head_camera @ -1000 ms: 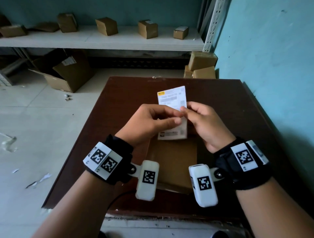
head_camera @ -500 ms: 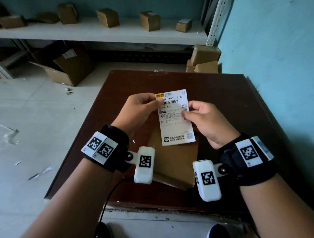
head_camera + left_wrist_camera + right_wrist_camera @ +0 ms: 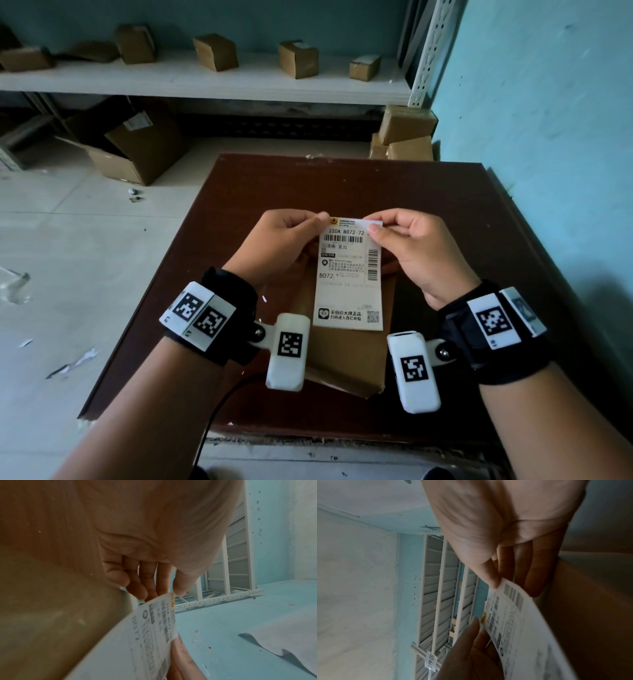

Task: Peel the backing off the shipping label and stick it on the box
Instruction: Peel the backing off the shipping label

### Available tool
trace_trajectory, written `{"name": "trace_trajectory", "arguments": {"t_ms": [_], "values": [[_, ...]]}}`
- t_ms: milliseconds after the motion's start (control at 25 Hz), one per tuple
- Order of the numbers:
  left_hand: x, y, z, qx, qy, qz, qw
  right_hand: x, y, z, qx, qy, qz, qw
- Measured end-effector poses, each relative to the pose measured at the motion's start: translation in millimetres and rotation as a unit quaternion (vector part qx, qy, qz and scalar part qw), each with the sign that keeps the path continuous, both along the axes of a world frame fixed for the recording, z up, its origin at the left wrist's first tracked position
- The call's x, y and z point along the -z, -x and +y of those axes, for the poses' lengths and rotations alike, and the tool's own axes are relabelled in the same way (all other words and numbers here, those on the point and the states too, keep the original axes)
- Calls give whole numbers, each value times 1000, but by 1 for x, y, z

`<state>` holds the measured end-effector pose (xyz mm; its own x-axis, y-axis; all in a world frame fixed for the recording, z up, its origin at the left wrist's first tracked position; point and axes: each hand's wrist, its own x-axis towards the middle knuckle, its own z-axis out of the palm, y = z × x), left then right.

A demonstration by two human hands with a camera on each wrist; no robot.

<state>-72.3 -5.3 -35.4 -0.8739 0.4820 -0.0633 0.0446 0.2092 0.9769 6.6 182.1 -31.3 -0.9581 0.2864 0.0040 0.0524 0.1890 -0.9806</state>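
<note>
A white shipping label [image 3: 349,281] with barcodes and black print hangs upright, printed side toward me, above a flat brown cardboard box [image 3: 346,356] on the dark brown table [image 3: 445,212]. My left hand [image 3: 284,240] pinches its top left corner and my right hand [image 3: 411,246] pinches its top right corner, where a white corner is turned up a little. In the left wrist view the label [image 3: 150,635] runs below my left fingertips [image 3: 180,588]. The right wrist view has the label [image 3: 522,628] pinched under my thumb [image 3: 491,580].
A white shelf [image 3: 205,82] at the back carries several small cardboard boxes. An open carton [image 3: 137,147] lies on the tiled floor at left, with paper scraps nearby. More boxes [image 3: 404,133] are stacked behind the table. A teal wall [image 3: 548,137] runs along the right.
The label has been turned upright with its print facing me. Both hands moved from its sides up to its top corners.
</note>
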Motion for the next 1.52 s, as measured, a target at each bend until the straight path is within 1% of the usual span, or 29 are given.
{"name": "trace_trajectory", "arguments": {"t_ms": [120, 480, 680, 1080, 1240, 1520], "values": [[1, -1, 2, -30, -11, 1, 1000, 1, 1, 0, 0, -6, 6, 1000], [0, -2, 4, -24, 7, 0, 1000, 4, 3, 1, 7, -9, 1, 1000], [2, -2, 4, -37, -10, 7, 999, 3, 3, 1, 9, -1, 0, 1000], [1, -3, 6, -31, -14, 0, 999, 1, 2, 0, -2, -7, 2, 1000], [3, -1, 7, -40, -5, 15, 999, 1, 2, 0, 1, -19, -2, 1000], [2, -1, 5, -11, 1, 13, 1000, 1, 2, 0, 0, -24, -4, 1000]]}}
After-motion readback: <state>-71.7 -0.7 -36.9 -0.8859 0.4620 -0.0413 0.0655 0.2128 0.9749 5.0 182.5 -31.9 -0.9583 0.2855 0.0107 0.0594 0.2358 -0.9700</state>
